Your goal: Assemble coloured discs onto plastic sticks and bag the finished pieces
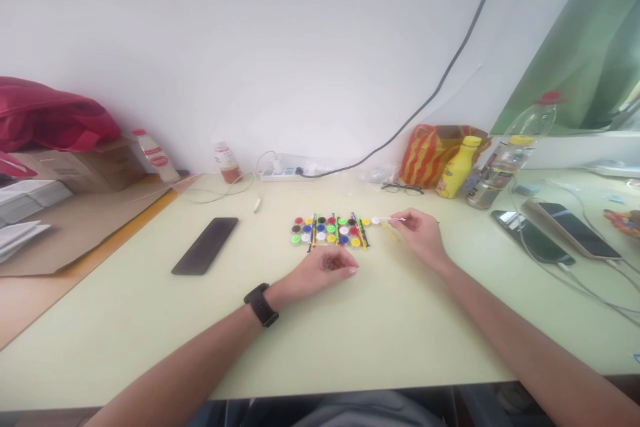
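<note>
My right hand (419, 232) pinches a thin white stick (397, 218) at the right end of a group of small round caps. Beside its fingertips lies a white cap (376, 221), with a thin yellow stick (391, 233) on the table just below. The caps form short rows in red, green, blue, yellow, black and white, such as a red cap (299, 221). Bundles of thin coloured sticks (337, 229) stand between the columns. My left hand (325, 270) rests in front of the caps, fingers loosely curled, thumb apart, nothing visible in it.
A black phone (205, 246) lies at left; two more phones (580, 230) with cables lie at right. Along the wall are bottles (229, 163), a power strip (283, 174), glasses (403, 188), a striped bag (423, 157) and a yellow bottle (459, 168).
</note>
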### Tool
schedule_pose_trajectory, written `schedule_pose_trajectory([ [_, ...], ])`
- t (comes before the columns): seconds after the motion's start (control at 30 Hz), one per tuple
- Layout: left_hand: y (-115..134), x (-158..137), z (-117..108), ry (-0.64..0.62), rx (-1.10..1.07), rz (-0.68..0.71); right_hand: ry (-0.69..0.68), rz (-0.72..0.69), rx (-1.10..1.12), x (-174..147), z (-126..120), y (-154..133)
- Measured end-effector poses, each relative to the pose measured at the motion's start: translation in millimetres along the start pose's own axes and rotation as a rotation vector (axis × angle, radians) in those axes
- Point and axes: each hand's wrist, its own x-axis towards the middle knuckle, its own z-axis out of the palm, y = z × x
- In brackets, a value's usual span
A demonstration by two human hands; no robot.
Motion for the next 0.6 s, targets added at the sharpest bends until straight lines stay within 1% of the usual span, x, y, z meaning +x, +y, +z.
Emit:
schedule_pose_trajectory([
  [0.17,1,0,0,-0.010,-0.002,0.007,0.038,-0.037,0.008,1,0,2],
  [0.33,-1,0,0,-0.010,0.019,-0.003,0.001,-0.036,-0.060,2,-1,3],
  [0.5,0,0,0,-0.018,0.018,0.001,0.035,-0.077,-0.134,1,-4,-2],
  [0.6,0,-1,-1,-0.016,0.014,0.005,0.020,-0.106,-0.160,-1,-7,-9],
])
